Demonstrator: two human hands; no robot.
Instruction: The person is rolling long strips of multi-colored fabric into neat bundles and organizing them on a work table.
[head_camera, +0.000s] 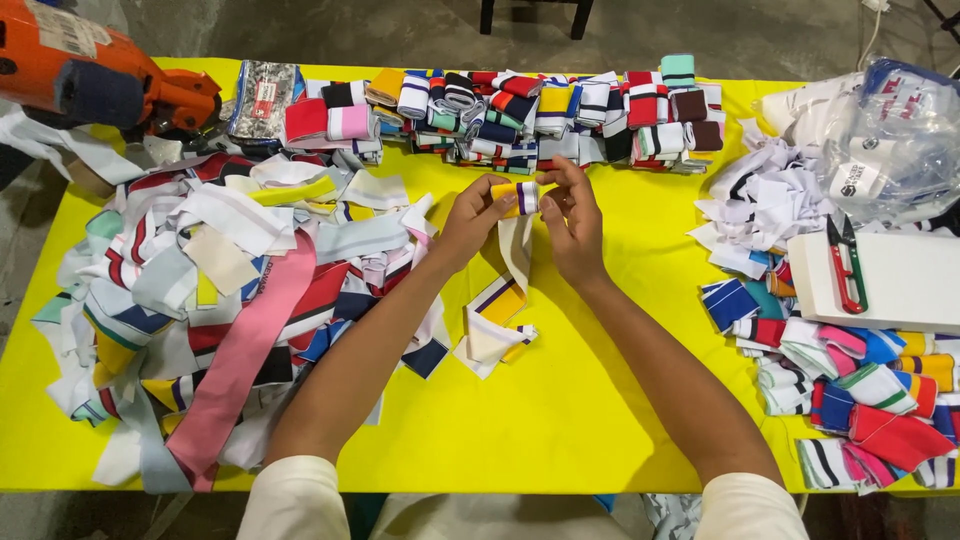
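My left hand (470, 217) and my right hand (573, 225) meet over the middle of the yellow table (560, 410). Together they pinch the rolled top end of a ribbed knit strip (517, 196), yellow with white and purple stripes. The rest of the strip (497, 315) trails down onto the table toward me, white with a yellow and purple patch. Both forearms reach in from the bottom edge, in white sleeves.
A loose heap of mixed knit strips (200, 290) covers the left side, a pink band (240, 350) across it. Rolled strips (540, 110) line the far edge; more rolls (860, 390) lie at right. Red thread snips (846, 265) rest on a white block. Plastic bag (890, 130), orange tool (90, 70).
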